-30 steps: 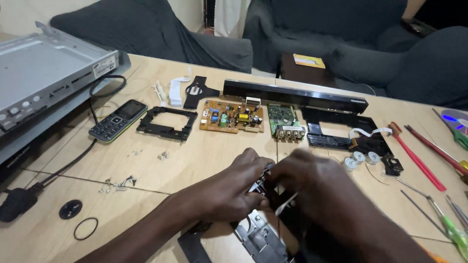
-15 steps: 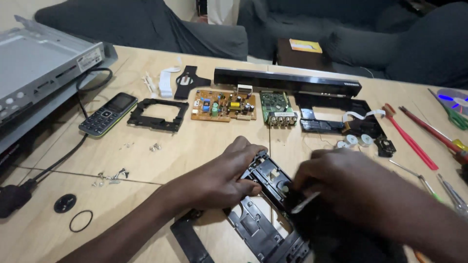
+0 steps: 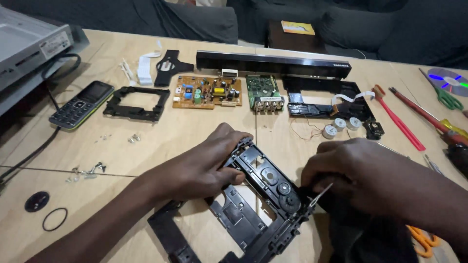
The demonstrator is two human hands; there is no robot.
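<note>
Far left of the wooden table (image 3: 146,156): a grey metal device cover (image 3: 29,41) at the edge, a black cable (image 3: 46,117) running down past a mobile phone (image 3: 81,104), and near the lower corner a black disc (image 3: 37,201) with a thin rubber ring (image 3: 54,219) just beside it. Loose screws (image 3: 87,170) lie scattered between phone and forearm. Further in, an empty black plastic frame (image 3: 135,103) lies flat, with a brown circuit board (image 3: 207,92) and a smaller green circuit board (image 3: 263,92) to its right, both in front of a long black front panel (image 3: 273,63). Centre, near edge: the left hand (image 3: 202,165) is curled partly closed over the upper left edge of the black disc-drive tray assembly (image 3: 258,199), fingers on top, thumb on the near side, gripping it; the assembly lies tilted diagonally on the table. The right hand (image 3: 351,168) is closed around a thin metal tool (image 3: 319,194) (kind cannot be told, only the tip shows), whose tip touches the assembly's right edge beside its round black gears (image 3: 285,192). Behind the right hand: two small round motors (image 3: 341,127). Right side: a red-handled tool (image 3: 397,119), green-handled scissors (image 3: 446,97) lying over an optical disc (image 3: 448,78), and orange scissor handles (image 3: 421,238) at the lower right.
</note>
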